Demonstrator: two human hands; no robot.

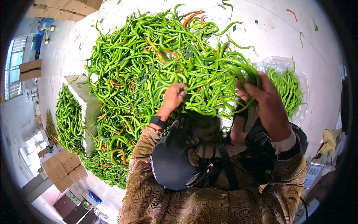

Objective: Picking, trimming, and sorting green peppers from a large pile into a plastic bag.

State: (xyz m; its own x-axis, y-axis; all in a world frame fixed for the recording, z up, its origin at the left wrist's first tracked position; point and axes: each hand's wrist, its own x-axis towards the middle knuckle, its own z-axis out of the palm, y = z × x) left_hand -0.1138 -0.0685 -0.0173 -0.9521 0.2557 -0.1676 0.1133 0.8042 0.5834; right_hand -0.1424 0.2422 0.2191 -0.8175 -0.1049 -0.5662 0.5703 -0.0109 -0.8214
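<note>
A wide heap of long green chili peppers [134, 59], with a few red ones among them, spreads in front of me. My right hand [266, 97] is closed around a small bunch of green chili peppers [250, 74] at the heap's right side. At the heap's near edge, my left hand [174, 98] has its fingers curled together against the peppers; what they pinch, if anything, is hidden. Right of my right hand, a clear plastic bag [304, 84] lies spread, with sorted green chili peppers [285, 89] lined up on it.
A white foam box [84, 93] with green peppers stands at the heap's left. Cardboard boxes [63, 168] are stacked at lower left, and more cardboard [67, 9] at the upper left. A small scale-like device [312, 174] sits at lower right. Stray peppers [292, 15] lie on the pale floor.
</note>
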